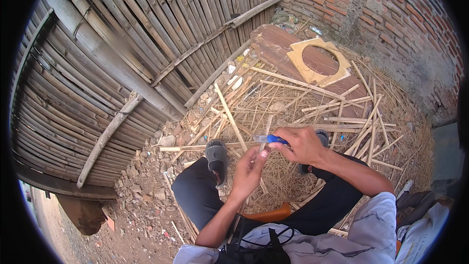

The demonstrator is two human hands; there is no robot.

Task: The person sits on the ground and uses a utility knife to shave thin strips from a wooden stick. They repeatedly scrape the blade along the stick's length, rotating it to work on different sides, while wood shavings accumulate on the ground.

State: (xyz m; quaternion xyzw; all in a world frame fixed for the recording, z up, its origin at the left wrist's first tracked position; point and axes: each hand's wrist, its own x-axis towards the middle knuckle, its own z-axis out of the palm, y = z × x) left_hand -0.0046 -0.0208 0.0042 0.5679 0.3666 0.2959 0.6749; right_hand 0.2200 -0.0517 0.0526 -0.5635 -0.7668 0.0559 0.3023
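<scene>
Right hand [299, 143] grips a blue cutter [277, 139]; left hand [248, 173] pinches a slat [268, 124]. The slat looks light, stiff, best held low.

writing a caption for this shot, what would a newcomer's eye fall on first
Probably the blue-handled tool in the right hand, centre, at a thin wooden strip in the left hand. Next, the pale board with a round hole, on the brown plank near the brick wall. A bamboo fence fills the upper left.

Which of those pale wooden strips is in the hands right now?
The wooden strip pinched in the left hand, beside the blue-handled tool that the right hand grips; other strips lie scattered on the ground.
</scene>
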